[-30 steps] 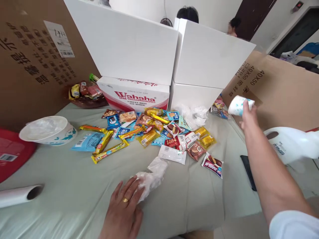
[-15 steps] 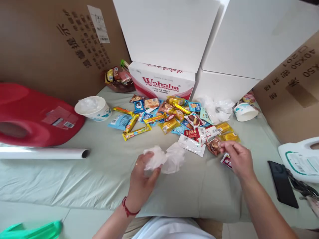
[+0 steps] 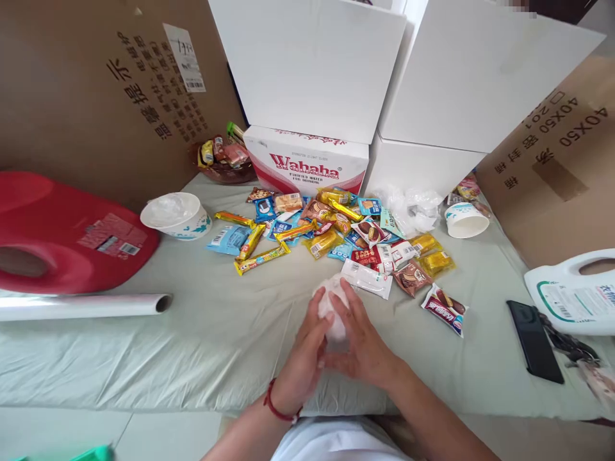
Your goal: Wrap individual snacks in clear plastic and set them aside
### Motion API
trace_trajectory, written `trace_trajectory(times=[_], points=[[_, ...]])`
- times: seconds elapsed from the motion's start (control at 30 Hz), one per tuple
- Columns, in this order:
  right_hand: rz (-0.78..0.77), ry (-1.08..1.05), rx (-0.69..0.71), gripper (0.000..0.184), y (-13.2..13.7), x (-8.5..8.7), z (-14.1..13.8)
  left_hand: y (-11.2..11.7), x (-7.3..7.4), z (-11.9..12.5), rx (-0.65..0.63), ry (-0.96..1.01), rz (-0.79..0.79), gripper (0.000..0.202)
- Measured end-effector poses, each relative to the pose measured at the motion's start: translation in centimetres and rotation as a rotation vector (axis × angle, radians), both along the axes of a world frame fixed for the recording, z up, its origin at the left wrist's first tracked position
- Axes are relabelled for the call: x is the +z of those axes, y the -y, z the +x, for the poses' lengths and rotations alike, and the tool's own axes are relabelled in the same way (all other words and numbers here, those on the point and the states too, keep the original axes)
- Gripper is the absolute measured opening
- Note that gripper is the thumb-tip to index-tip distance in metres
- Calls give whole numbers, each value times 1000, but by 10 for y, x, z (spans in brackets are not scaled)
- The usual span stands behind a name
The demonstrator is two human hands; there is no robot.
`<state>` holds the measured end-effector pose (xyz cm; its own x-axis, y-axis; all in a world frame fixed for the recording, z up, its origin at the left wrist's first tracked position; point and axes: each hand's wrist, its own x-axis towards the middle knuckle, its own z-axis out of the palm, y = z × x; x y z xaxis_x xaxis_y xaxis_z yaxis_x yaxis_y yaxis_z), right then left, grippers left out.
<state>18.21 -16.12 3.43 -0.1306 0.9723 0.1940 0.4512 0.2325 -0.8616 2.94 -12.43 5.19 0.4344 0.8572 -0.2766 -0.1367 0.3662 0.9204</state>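
Observation:
A crumpled, thin white plastic bag point(image 3: 332, 306) is bunched between my two hands, just in front of the snack pile. My left hand point(image 3: 310, 339) curls around its left side, thumb on top. On the other side my right hand point(image 3: 362, 336) presses against it with bent fingers. Past my fingertips lies a white snack packet point(image 3: 366, 280). To the right are a brown wafer packet point(image 3: 412, 278) and a purple-and-white cake packet point(image 3: 444, 310). Several yellow, blue and red snack packets point(image 3: 321, 243) are heaped farther back.
Two paper bowls point(image 3: 199, 225) point(image 3: 466, 221) flank the pile. A Wahaha carton point(image 3: 307, 163) stands behind it. On the left are a red jug point(image 3: 72, 230) and a white roll point(image 3: 81, 307); on the right, a phone point(image 3: 534, 340) and a white bottle point(image 3: 571, 294).
My right hand has left the brown and purple packets and moved left to the bag. My left hand has shifted right, and the spread-out bag is now bunched between both hands.

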Motion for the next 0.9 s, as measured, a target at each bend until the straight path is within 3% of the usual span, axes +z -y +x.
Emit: trace_trajectory(times=[0.1, 0.17, 0.27, 0.33, 0.4, 0.47, 0.53, 0.57, 0.6, 0.67, 0.73, 0.83, 0.9], points=[[-15, 73, -92, 80, -3, -10, 13, 10, 4, -1, -186, 223, -136, 93], [51, 136, -232, 66, -10, 0, 34, 10, 6, -9, -307, 215, -86, 101], [288, 281, -678, 69, -46, 33, 88, 0, 4, -35, -328, -16, 112, 74], [463, 373, -931, 78, -88, 54, 135, -14, 0, -62, -195, -240, 277, 43], [459, 433, -998, 86, -132, 67, 182, -33, -6, -95, 15, -466, 399, 31], [143, 479, -916, 100, -167, 66, 218, -54, -10, -130, 243, -677, 462, 31], [-140, 522, -882, 116, -183, 56, 236, -75, -8, -162, 447, -859, 528, 29], [-168, 556, -862, 120, -183, 49, 239, -87, -6, -176, 527, -937, 565, 28], [-94, 584, -854, 114, -177, 42, 237, -99, -3, -188, 590, -1012, 606, 26], [132, 604, -838, 84, -153, 32, 224, -127, 2, -203, 620, -1139, 693, 25], [259, 582, -772, 60, -120, 28, 203, -158, 7, -208, 556, -1253, 781, 32], [286, 481, -787, 43, -71, 32, 167, -208, 12, -202, 365, -1370, 810, 43], [290, 419, -816, 38, -47, 37, 148, -234, 13, -197, 322, -1406, 764, 39]])
